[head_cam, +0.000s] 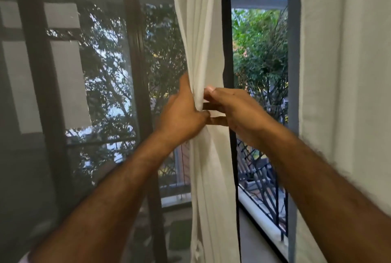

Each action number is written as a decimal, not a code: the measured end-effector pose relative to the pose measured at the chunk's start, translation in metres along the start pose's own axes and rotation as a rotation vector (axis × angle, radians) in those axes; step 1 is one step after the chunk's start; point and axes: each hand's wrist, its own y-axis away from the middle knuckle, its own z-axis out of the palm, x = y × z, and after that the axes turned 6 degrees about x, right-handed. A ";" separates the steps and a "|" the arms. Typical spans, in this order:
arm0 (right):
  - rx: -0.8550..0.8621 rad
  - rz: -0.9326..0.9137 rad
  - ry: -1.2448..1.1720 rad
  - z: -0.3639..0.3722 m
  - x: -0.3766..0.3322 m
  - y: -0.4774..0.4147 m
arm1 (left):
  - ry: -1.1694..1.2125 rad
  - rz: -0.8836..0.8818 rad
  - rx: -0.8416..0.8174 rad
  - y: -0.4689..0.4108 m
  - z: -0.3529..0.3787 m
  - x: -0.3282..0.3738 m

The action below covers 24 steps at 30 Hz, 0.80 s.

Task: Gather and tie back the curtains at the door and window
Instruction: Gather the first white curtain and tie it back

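Observation:
A white curtain [198, 29] hangs in the middle of the view, bunched into folds at hand height. My left hand [182, 112] grips the gathered folds from the left side. My right hand [230, 110] holds the same bunch from the right, its thumb on top and its fingers wrapped across the front of the fabric. The two hands touch at the pinch. No tie-back cord or band is visible; the fingers hide part of the fabric. A second white curtain [347, 72] hangs flat at the far right.
A dark door frame [227, 40] runs just behind the gathered curtain. Left of it is a glass pane [101, 76] with reflections and a dark post [137, 61]. Through the opening, a metal balcony railing [260, 169] and green trees [260, 51] show.

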 end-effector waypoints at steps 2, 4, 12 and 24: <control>-0.014 0.012 0.007 -0.010 0.019 0.012 | -0.109 -0.040 0.061 0.005 0.004 -0.009; 0.065 0.047 0.078 -0.015 0.043 0.027 | -0.186 -0.125 0.110 0.016 0.010 -0.018; -0.021 0.120 0.331 0.015 0.129 0.082 | -0.128 -0.261 -0.098 0.060 0.049 -0.048; -0.035 0.218 0.092 0.015 0.185 0.095 | 0.402 -0.200 -0.281 0.153 0.062 -0.113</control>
